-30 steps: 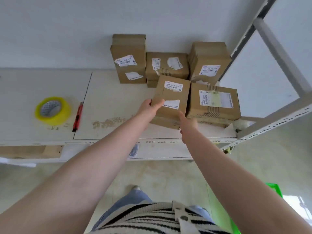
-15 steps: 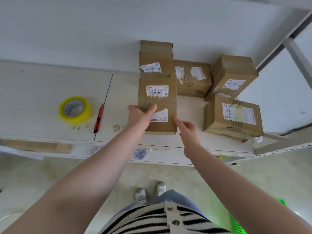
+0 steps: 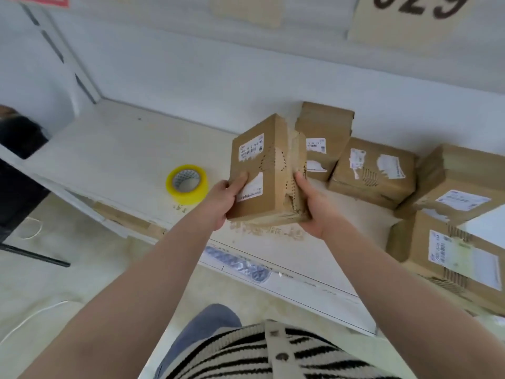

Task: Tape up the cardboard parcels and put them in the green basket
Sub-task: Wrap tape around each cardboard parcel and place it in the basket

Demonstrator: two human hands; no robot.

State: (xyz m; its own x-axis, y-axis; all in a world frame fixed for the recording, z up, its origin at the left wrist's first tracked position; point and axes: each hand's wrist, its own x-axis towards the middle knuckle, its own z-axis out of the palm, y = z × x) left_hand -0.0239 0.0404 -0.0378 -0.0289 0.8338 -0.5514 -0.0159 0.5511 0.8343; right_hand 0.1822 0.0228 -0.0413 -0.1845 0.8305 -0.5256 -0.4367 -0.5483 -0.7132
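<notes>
Parcel (image 3: 266,170) up off the white shelf (image 3: 114,149), and both hands are on it! From the head camera, the left hand (image 3: 222,199) grips the near left corner, thumb laid over a torn white label, the rest of its fingers tucked out of sight behind the cardboard. The right hand (image 3: 311,207) cups the lower right edge, thumb up along the ragged side, fingers hidden underneath. The box stands tall and tilted, peeled tape and scuffed patches down its front; the label print is too blurred to read.

Just left of it, a yellow tape roll (image 3: 187,184) lies flat on the shelf, apart from the hands. Behind and to the right, more parcels (image 3: 371,173) sit against the wall, the nearest one at the right edge smeared by motion and partly cut off. A card with dark numbers (image 3: 410,15) is clipped by the top edge. Striped clothing fills the bottom. Something dark at far left, cannot make it out.
</notes>
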